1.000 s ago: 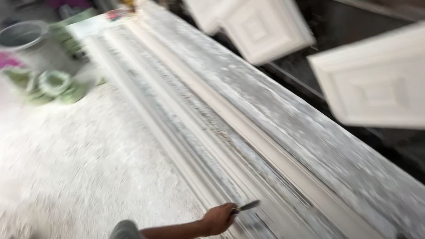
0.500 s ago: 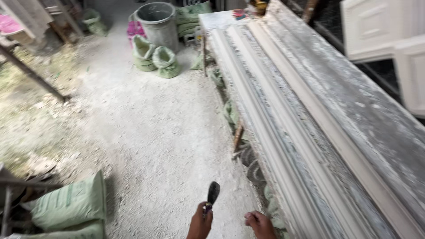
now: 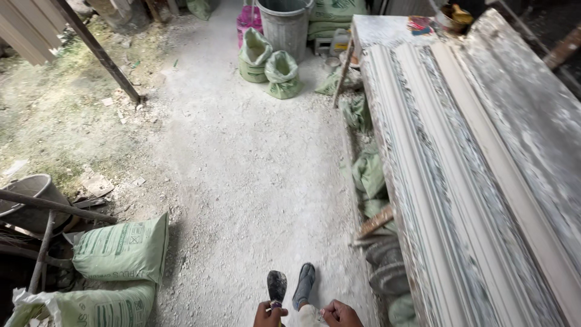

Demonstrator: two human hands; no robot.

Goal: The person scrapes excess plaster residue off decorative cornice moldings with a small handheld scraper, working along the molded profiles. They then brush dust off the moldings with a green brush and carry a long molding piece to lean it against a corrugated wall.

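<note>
Largest item: long counter (image 3: pixel 520 121) along the right, running from near to far, carrying pale moulded strips (image 3: pixel 423 181) laid lengthwise and dusted white. One second ago the view was tight on this counter, with the right hand holding the scraper against the strips. Now the view looks down the dusty floor (image 3: pixel 242 181), and both hands are off the counter, low at the near edge. Judgement: scraping is paused; the tool is clear of the work.

Far end: grey bin (image 3: pixel 284 24) with two small green sacks (image 3: pixel 269 63) in front. Near left: two large green sacks (image 3: pixel 121 251) lying on the floor beside a dark tub (image 3: pixel 30 194) and poles.

Scraper (image 3: pixel 276 286): short flat blade, dark and caked with pale residue, pointing away from the person, just left of a grey shoe (image 3: pixel 304 284).

Left hand (image 3: pixel 270 315): closed round the scraper's handle, blade upright above the fist.
Right hand (image 3: pixel 340 315): fingers curled, mostly cut off by the frame edge; something small and white lies at the fingertips, but whether it is pinched I cannot tell.
</note>
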